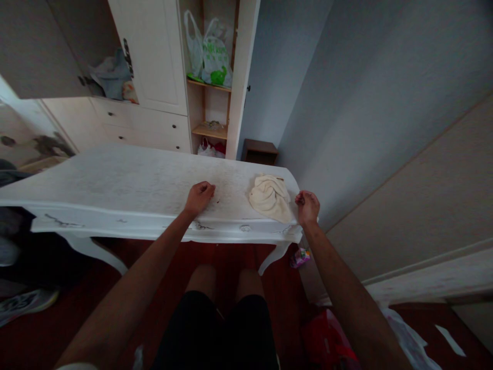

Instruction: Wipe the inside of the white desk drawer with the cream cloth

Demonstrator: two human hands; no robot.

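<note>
Hands, two, bare. Left hand loosely curled, knuckles rested on white painted wooden worktop, nothing seen held. Right hand curled at the worktop's right corner, fingertips drawn together; whether anything is pinched cannot be told. Cream crumpled cloth laid between them, nearer the right hand, untouched. Judged light, soft, limp, unbreakable; best gathered by its raised top folds.

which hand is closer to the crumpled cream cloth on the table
The right hand, curled at the white table corner right beside the cream cloth; the left hand rests farther off, bare tabletop between.
</note>
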